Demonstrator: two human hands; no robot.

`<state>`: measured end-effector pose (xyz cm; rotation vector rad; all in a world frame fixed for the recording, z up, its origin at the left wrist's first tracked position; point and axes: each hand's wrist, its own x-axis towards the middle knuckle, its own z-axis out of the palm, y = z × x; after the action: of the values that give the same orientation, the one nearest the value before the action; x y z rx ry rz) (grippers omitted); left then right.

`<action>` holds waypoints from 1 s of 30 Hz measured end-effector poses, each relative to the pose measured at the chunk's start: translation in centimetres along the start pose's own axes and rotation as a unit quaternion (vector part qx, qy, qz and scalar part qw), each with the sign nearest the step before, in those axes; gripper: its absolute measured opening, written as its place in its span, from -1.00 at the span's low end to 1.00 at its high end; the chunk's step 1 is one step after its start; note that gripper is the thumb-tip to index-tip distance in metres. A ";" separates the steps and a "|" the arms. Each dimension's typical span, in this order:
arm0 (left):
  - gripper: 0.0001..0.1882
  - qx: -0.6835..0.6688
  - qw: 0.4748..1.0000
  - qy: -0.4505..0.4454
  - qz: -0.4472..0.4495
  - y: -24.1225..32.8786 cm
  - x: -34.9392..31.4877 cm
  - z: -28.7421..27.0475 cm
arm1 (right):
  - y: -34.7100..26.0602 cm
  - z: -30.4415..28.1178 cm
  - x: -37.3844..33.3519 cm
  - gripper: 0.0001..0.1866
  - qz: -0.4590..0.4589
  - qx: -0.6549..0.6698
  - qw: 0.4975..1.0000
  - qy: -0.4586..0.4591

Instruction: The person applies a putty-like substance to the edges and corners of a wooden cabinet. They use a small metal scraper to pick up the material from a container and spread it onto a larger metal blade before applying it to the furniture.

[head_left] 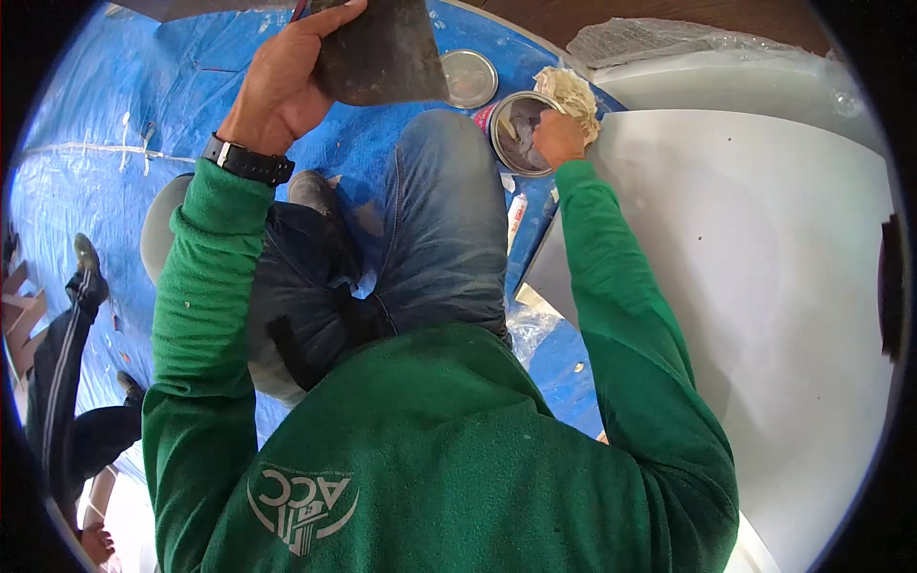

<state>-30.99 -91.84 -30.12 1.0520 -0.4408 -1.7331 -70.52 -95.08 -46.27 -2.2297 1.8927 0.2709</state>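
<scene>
**Putty drawn from can over blue tarp**

A person in a green sweatshirt crouches on a blue tarp [86,124]. The left hand [279,84], a black watch [246,162] at its wrist, is clamped on a dark, smeared trowel plate [382,53] held up ahead of the knee. The right hand [559,137] grips a tool loaded with a cream lump of putty [571,94] at the rim of an open can [516,134], just beside a white panel [764,267]. The can's lid [468,78] lies near, on the tarp. Another person's legs [57,382] show at far left.
</scene>
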 end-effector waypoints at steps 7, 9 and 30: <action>-0.56 -0.005 1.000 -0.018 0.016 -0.3 0.7 0.3 | 0.2 1.1 0.6 -0.65 -0.019 0.004 0.999 -0.036; -0.57 0.007 0.999 -0.018 0.031 -0.6 0.8 0.2 | 0.8 0.7 0.3 -0.65 0.015 0.029 0.999 0.007; -0.67 0.053 0.997 -0.003 -0.047 -4.3 0.5 4.8 | -1.0 -7.5 -9.7 -0.74 0.107 0.374 0.891 0.233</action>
<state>-37.37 -91.32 -30.76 1.1585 -0.4981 -1.8134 -71.06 -87.72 -36.36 -1.6299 1.9699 -0.8975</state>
